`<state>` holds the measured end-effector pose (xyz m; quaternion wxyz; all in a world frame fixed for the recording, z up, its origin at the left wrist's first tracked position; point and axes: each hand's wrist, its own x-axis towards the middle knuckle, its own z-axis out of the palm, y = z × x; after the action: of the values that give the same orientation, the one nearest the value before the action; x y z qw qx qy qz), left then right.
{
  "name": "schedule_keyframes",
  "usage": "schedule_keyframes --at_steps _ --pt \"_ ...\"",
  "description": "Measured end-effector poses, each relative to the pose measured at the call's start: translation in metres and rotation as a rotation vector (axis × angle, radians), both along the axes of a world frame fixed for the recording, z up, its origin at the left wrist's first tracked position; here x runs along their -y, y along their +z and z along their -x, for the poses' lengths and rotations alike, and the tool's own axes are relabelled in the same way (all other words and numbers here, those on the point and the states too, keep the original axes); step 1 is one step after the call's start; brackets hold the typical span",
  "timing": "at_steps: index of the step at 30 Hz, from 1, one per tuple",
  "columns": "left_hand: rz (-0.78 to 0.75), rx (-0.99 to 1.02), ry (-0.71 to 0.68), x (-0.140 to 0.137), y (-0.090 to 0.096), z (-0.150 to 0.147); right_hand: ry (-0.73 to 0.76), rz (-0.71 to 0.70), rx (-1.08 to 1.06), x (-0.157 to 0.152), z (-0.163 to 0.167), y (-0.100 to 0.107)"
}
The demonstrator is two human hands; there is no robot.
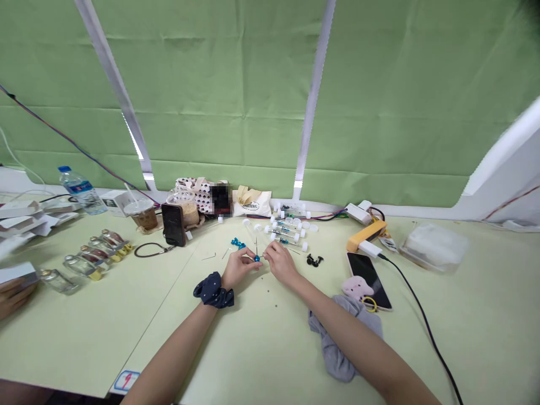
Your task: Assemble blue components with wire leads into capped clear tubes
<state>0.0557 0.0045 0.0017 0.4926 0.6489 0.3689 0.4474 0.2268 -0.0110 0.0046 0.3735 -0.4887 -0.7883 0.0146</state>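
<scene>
My left hand (238, 265) pinches a small blue metal part (256, 258) with a thin dark pin sticking up from it. A dark scrunchie (214, 291) sits on that wrist. My right hand (280, 262) meets it from the right, fingertips closed on a thin rod at the blue part. Both hands hover low over the pale green table (261, 349). Just beyond them lie more blue parts (237, 243), several clear tubes with white caps (287, 228) and two small black pieces (314, 260).
A phone (369, 272) on a cable, a pink charm (356, 287) and a grey cloth (337, 349) lie right of my arm. A yellow power strip (366, 235), a standing phone (173, 224), a drink cup (141, 214), glass bottles (90, 256) and a water bottle (80, 190) are around. Another person's hand (12, 292) is at far left.
</scene>
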Motion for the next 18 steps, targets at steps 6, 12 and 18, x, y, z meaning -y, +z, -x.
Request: schedule_keyframes --at_steps 6,12,18 --pt "0.005 -0.008 -0.012 0.0008 -0.0001 -0.0009 -0.015 0.025 0.018 -0.0005 0.0001 -0.0009" --pt "-0.014 -0.018 -0.022 0.0017 0.0012 -0.0005 -0.027 0.061 0.019 -0.0012 0.0017 -0.0017" --pt "-0.043 -0.029 -0.036 0.001 0.0004 0.0007 -0.003 0.17 -0.038 -0.001 0.0015 -0.0012"
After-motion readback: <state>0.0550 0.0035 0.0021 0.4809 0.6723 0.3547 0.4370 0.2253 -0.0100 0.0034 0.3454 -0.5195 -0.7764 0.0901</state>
